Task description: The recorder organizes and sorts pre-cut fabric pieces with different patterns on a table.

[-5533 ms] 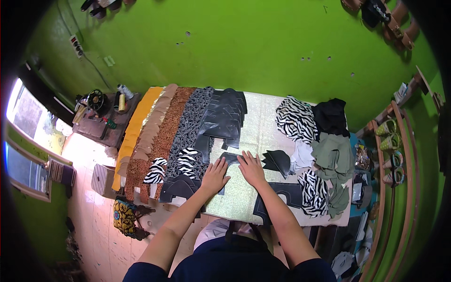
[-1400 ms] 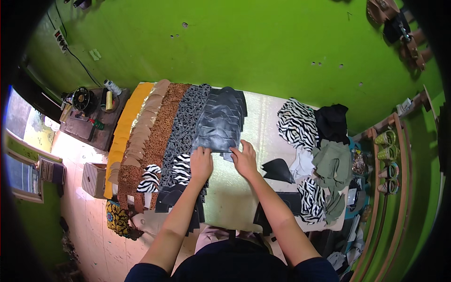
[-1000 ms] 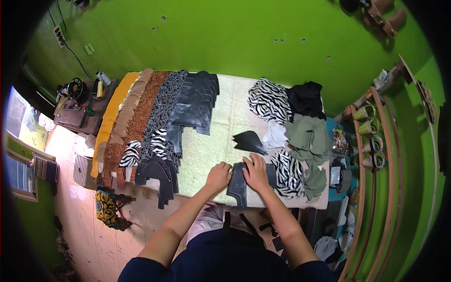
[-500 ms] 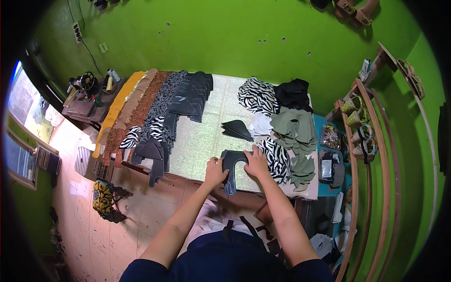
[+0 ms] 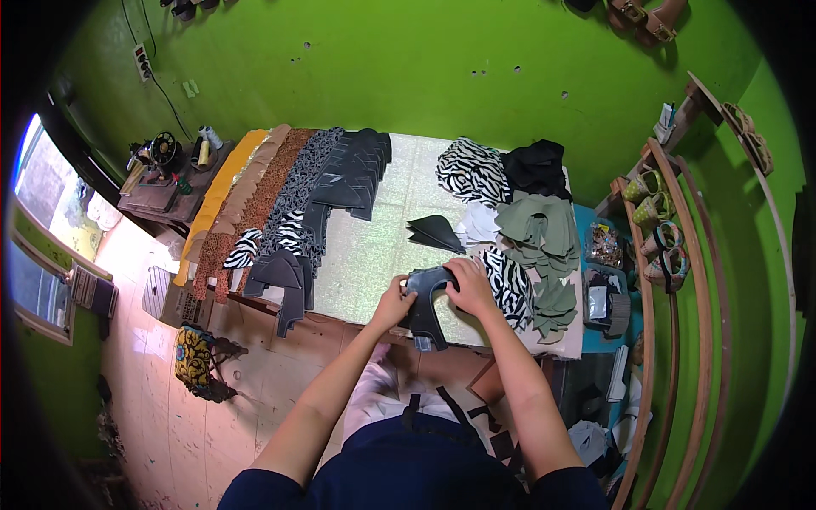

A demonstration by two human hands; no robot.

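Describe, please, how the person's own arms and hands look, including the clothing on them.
The person wears short, dark navy sleeves. Both forearms are bare, with no watch or bracelet visible. The left hand and right hand wear no gloves.

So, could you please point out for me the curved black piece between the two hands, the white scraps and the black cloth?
Curved black piece [image 5: 424, 320], head view: on its lower arm.
White scraps [image 5: 478, 225], head view: middle of the pile.
Black cloth [image 5: 537, 167], head view: near its centre.

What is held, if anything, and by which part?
Curved black material: the left grip holds its left edge, the right grip its upper right end.
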